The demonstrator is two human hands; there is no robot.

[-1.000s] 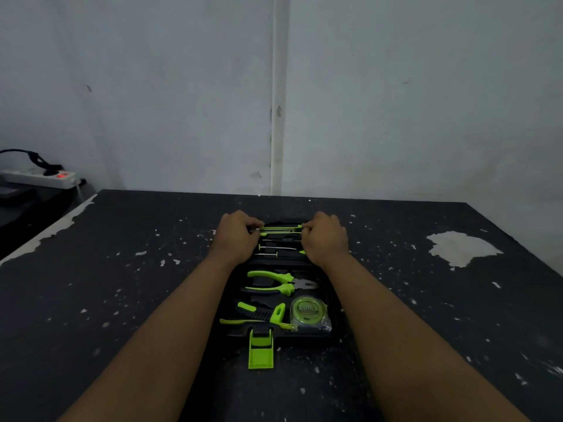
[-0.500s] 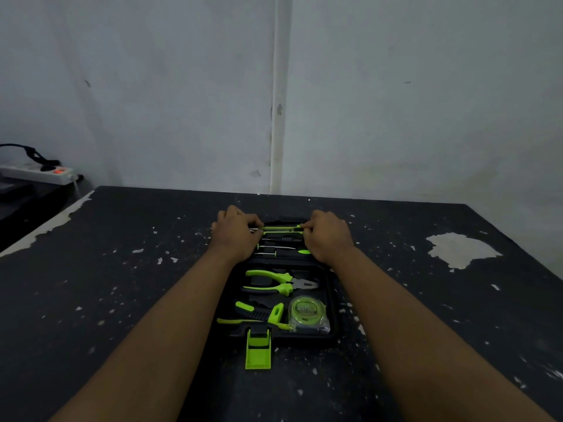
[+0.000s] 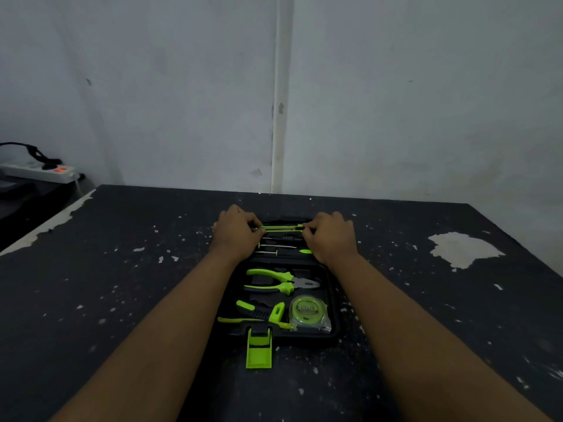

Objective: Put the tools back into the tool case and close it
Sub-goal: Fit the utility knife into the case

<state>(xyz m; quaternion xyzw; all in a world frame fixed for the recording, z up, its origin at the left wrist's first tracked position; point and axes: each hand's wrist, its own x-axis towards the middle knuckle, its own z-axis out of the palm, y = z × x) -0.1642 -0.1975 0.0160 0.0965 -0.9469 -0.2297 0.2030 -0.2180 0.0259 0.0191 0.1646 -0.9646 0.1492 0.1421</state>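
A black tool case (image 3: 334, 318) lies open on the dark table, its green latch (image 3: 259, 348) hanging over the near edge. Inside lie green-handled pliers (image 3: 280, 280), a green tape measure (image 3: 307, 310) and a green-and-black tool (image 3: 259, 313). In the far half, thin screwdrivers (image 3: 277, 246) sit in slots. My left hand (image 3: 236, 233) and my right hand (image 3: 330, 236) each pinch one end of a slim green tool (image 3: 283, 227) at the far edge of the case.
The black table (image 3: 122, 300) has chipped white paint spots and a large bare patch (image 3: 464, 248) at the right. A white power strip (image 3: 39, 173) with a red light sits on a lower surface at the far left. A grey wall stands behind.
Both hands stay on the slim green tool at the far edge. The view has shifted slightly; nothing else has moved.
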